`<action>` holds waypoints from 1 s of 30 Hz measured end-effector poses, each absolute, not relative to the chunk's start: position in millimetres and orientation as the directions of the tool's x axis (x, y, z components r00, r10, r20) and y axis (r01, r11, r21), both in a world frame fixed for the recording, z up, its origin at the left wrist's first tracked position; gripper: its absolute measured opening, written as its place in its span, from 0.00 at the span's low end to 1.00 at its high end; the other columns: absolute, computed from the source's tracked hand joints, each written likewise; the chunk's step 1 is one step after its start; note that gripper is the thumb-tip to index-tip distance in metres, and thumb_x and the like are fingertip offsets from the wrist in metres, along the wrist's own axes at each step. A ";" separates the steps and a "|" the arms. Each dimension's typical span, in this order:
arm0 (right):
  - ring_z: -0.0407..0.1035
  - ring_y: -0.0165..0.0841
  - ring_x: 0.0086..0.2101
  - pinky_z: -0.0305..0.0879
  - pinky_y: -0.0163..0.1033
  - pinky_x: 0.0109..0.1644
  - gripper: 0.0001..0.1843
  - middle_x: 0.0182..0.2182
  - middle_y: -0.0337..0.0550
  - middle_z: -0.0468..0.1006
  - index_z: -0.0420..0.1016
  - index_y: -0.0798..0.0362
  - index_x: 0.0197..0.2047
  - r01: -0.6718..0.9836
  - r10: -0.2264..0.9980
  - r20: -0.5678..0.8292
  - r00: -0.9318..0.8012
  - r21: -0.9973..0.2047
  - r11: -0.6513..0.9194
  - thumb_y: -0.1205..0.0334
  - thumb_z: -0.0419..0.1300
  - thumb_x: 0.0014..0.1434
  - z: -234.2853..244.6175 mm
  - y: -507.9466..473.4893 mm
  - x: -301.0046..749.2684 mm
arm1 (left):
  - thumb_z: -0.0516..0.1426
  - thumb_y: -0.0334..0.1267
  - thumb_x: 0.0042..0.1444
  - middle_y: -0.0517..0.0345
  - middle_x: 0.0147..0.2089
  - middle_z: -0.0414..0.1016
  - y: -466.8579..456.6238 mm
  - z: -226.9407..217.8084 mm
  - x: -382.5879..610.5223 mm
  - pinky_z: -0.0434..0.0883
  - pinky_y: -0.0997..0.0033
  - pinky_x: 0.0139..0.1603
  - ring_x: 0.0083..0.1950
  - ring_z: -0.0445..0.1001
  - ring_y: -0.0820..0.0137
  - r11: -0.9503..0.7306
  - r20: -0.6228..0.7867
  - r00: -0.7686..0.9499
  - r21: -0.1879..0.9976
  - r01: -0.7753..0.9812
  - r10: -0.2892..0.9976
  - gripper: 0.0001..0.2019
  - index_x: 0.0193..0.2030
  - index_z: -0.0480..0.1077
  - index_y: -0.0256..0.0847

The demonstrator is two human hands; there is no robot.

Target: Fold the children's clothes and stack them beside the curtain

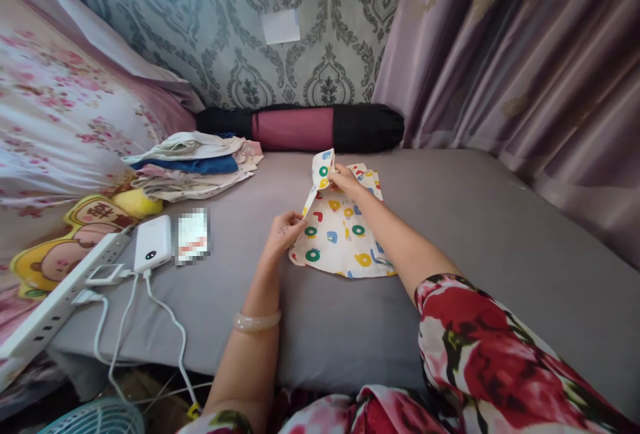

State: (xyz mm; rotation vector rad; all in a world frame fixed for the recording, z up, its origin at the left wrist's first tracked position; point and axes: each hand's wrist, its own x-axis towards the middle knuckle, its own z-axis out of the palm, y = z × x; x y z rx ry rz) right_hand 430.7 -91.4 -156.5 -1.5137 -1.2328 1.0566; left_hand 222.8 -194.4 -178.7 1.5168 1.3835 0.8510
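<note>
A small white child's garment [335, 241] with colourful printed shapes lies on the grey bed sheet in front of me. Its left edge is lifted and partly folded over between my hands. My left hand [285, 233], with a pale bangle on the wrist, pinches the lower left part of that edge. Farther up, my right hand [346, 181] grips the raised upper part, which stands above the rest of the cloth. My right forearm crosses over the garment's right side and hides some of it.
A pile of folded clothes [195, 161] lies at the back left. Nearer are a white power bank [153, 242], a power strip [65, 294] with cables, and a yellow plush cushion [65, 247]. A black and maroon roll [295, 129] lies along the wall; curtains hang at both sides.
</note>
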 end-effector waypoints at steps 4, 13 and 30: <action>0.70 0.28 0.27 0.67 0.29 0.31 0.15 0.29 0.37 0.76 0.70 0.51 0.43 0.256 0.982 -0.092 0.164 -0.958 -0.132 0.71 0.54 0.51 -159.7 -98.0 442.9 | 0.58 0.46 0.46 0.61 0.23 0.71 -198.8 -175.0 234.1 0.63 0.76 0.25 0.24 0.69 0.74 0.013 -0.068 0.156 0.945 0.327 0.985 0.14 0.33 0.71 0.38; 0.71 0.31 0.25 0.68 0.32 0.30 0.20 0.24 0.36 0.74 0.68 0.51 0.47 0.259 0.961 -0.199 0.191 -0.934 -0.245 0.72 0.55 0.50 -172.1 -107.3 457.3 | 0.50 0.48 0.56 0.56 0.32 0.77 -197.2 -179.4 243.4 0.67 0.73 0.33 0.33 0.72 0.70 -0.116 0.051 0.144 0.864 0.491 0.988 0.17 0.36 0.74 0.39; 0.68 0.30 0.18 0.64 0.31 0.22 0.06 0.19 0.41 0.76 0.70 0.55 0.35 0.432 0.909 -0.240 0.341 -0.819 -0.378 0.62 0.60 0.55 -181.0 -105.0 460.1 | 0.46 0.39 0.61 0.57 0.69 0.58 -202.3 -194.1 243.1 0.50 0.48 0.66 0.71 0.48 0.57 -0.362 0.029 0.388 0.434 0.825 0.921 0.23 0.63 0.61 0.50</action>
